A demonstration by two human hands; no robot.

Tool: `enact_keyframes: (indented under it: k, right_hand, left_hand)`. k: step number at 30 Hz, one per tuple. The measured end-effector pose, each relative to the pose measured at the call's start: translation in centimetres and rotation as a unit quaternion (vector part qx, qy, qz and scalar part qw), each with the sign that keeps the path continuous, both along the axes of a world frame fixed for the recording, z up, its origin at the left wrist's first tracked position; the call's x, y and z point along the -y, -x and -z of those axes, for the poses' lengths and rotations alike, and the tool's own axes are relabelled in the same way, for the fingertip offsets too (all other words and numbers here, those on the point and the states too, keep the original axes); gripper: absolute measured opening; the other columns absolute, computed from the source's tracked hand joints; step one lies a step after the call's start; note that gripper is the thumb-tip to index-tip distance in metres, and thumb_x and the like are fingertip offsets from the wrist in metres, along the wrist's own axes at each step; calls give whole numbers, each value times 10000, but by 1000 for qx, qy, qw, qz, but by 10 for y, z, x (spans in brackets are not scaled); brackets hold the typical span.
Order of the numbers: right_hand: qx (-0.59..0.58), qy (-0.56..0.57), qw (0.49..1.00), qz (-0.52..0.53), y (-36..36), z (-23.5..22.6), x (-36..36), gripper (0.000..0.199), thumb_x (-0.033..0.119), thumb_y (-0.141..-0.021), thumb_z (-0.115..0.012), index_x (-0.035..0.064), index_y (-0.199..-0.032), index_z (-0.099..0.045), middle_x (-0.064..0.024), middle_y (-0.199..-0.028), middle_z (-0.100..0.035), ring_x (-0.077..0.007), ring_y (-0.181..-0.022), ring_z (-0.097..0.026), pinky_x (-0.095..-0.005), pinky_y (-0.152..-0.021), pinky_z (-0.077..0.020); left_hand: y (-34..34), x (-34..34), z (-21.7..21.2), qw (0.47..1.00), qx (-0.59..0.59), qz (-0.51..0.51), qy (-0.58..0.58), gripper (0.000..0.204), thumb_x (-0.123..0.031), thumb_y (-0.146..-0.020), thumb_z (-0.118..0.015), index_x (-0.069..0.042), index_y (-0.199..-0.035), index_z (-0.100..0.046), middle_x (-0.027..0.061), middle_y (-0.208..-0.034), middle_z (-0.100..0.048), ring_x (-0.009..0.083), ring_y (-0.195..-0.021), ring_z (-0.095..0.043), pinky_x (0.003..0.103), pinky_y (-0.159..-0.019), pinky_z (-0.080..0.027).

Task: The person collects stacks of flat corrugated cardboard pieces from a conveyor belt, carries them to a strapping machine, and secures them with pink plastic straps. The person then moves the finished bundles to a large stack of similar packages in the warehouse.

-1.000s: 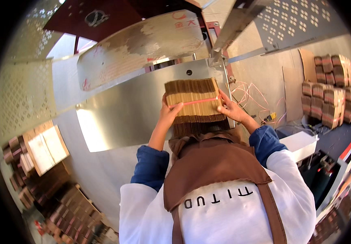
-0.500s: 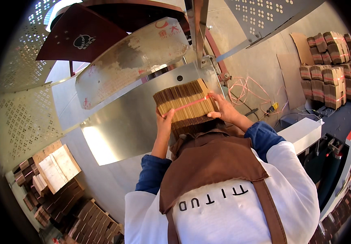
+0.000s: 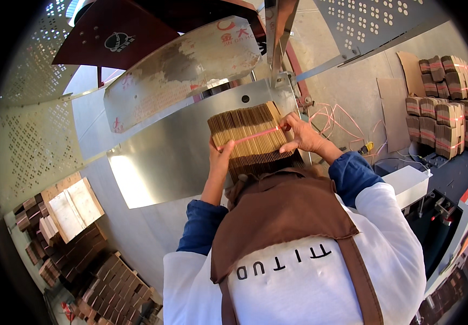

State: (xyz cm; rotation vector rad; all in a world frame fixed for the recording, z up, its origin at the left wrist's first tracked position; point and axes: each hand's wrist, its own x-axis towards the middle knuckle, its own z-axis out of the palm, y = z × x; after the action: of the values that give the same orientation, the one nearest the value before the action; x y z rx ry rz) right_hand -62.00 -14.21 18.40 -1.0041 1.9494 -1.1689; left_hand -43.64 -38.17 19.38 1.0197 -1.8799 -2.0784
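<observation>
A bundle of folded brown cardboard pieces [image 3: 244, 116] rests at the near right of a shiny metal table [image 3: 174, 157], close against my apron. A pink strap [image 3: 256, 135] runs across its top. My left hand [image 3: 220, 160] is closed on the bundle's left side, with the thumb over the top beside the strap's end. At the right side my right hand [image 3: 305, 136] grips it with curled fingers near the other end of the strap, the thumb against the near right part. The fingertips under the left edge are hidden.
Beyond the table stand a dark red machine cover [image 3: 98, 43] and a worn metal panel [image 3: 179, 67]. An upright metal post [image 3: 277, 43] rises at the far edge. Loose pink strapping [image 3: 328, 119] lies on the floor at right. Strapped cardboard bundles [image 3: 450, 127] and stacked cardboard [image 3: 112, 295] flank me.
The view has shifted slightly. My right fingers have curled more at the bundle's right end, and its thumb has moved a little. My left hand keeps its hold.
</observation>
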Motion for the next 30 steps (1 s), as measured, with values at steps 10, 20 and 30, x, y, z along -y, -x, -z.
enact_keyframes:
  k: [10, 20, 30]
  right_hand:
    - [40, -31, 999, 12, -4, 3, -2, 699, 483, -682, -783, 61, -1156, -491, -137, -1122, -512, -320, -1065, -543, -383, -882, -459]
    - [311, -53, 930, 190, -37, 47, 10, 720, 638, -942, -311, 140, -1463, -316, -113, -1377, -441, -226, -1250, -429, -363, -961, -412]
    - [266, -199, 943, 7, -64, -46, 132, 845, 736, -889, -210, 19, -1128, -588, -114, -885, -636, -183, -690, -638, -299, -546, -547]
  left_hand:
    - [-5, 9, 5, 999, 30, 29, -15, 740, -297, -869, -654, 7, -1409, -250, 153, -1275, -485, 222, -1154, -508, 342, -946, -433]
    - [-33, 40, 37, 994, 3, 111, 11, 770, -571, -959, -357, -52, -1495, -169, 146, -1511, -263, 268, -1407, -221, 348, -1119, -220]
    - [-118, 193, -89, 966, 97, 211, -117, 895, -691, -888, -395, -31, -1473, -246, 126, -1372, -460, 228, -1213, -472, 357, -995, -394]
